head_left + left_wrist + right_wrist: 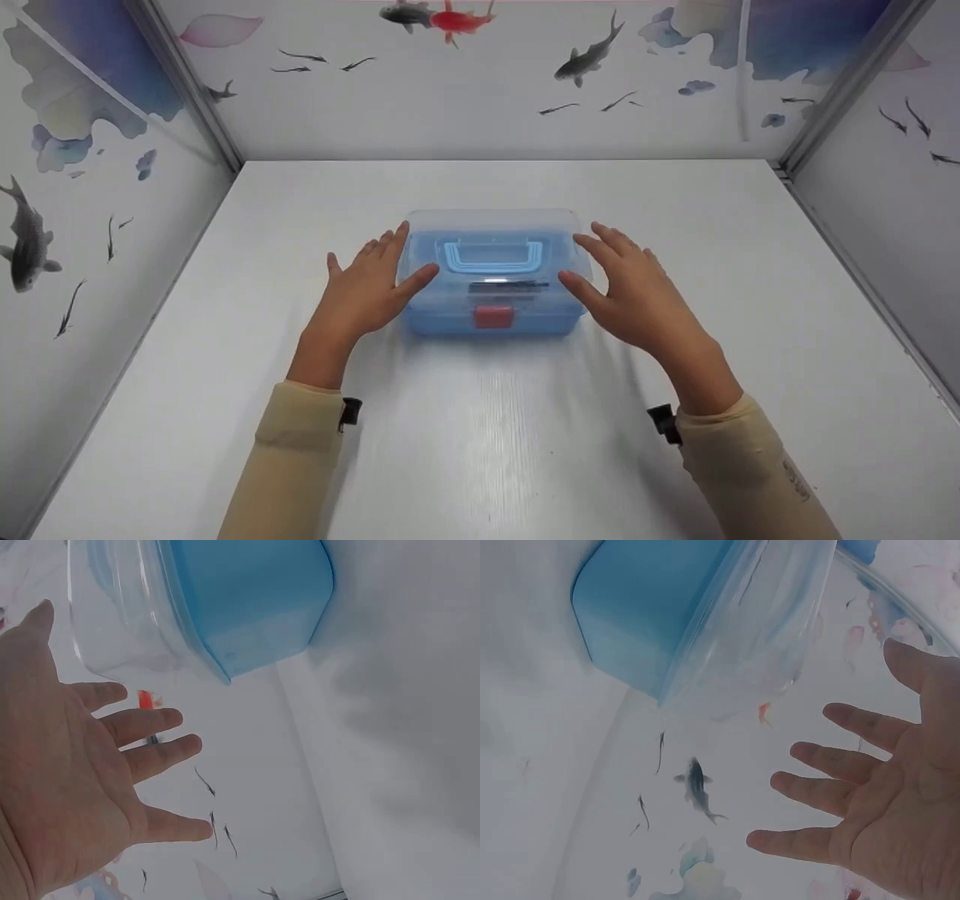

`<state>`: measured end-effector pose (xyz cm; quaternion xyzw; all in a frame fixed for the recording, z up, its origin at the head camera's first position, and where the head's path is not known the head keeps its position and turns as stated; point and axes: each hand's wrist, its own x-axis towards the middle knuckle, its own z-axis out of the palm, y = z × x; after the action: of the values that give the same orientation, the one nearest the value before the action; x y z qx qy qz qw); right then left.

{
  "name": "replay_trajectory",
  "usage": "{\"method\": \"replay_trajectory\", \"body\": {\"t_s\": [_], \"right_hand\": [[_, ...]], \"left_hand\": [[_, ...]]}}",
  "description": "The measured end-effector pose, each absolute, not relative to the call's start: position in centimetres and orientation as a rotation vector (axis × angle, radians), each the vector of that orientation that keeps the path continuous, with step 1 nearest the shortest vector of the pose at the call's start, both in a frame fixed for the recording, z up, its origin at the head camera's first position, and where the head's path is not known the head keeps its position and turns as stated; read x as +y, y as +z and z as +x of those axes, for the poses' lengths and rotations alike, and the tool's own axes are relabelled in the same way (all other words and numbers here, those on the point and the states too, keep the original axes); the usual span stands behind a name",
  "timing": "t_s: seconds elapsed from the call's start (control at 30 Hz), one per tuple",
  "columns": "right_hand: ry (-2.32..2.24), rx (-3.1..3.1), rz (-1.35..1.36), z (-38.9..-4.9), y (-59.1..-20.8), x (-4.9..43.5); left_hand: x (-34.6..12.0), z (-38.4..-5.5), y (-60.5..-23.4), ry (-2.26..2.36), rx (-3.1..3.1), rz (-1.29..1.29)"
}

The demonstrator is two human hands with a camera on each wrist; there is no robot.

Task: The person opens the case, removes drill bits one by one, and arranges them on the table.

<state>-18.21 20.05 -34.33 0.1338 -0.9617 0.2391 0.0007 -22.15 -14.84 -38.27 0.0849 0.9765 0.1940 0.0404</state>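
A blue plastic storage box (442, 322) with a clear lid (491, 219) sits on the white table, its lid down. On top lies a light blue handle (493, 267), and a red latch (493, 317) marks the front. Dark slender items (508, 286) show through the lid. My left hand (367, 289) is spread at the box's left side, thumb over the lid's edge in the head view. At the right side my right hand (637, 292) is spread likewise. Both wrist views show the palms facing the box with fingers apart, holding nothing.
The white table (495, 435) is bounded by a back panel (480, 90) and side panels printed with fish and watercolour shapes. Grey metal posts (187, 82) stand at the back corners. A small black device (350, 412) is worn at each wrist.
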Motion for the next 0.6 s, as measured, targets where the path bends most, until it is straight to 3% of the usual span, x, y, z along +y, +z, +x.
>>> {"method": "replay_trajectory", "body": {"t_s": [0.3,0.6], "right_hand": [[0.986,-2.779,0.659,-16.9,-35.6,18.5],[1.151,-3.025,0.844,-17.3,-38.1,17.1]], "left_hand": [[-14.0,-22.9,-38.8,0.65,2.971,0.271],[-13.1,-23.2,-38.8,0.689,2.923,0.198]]}}
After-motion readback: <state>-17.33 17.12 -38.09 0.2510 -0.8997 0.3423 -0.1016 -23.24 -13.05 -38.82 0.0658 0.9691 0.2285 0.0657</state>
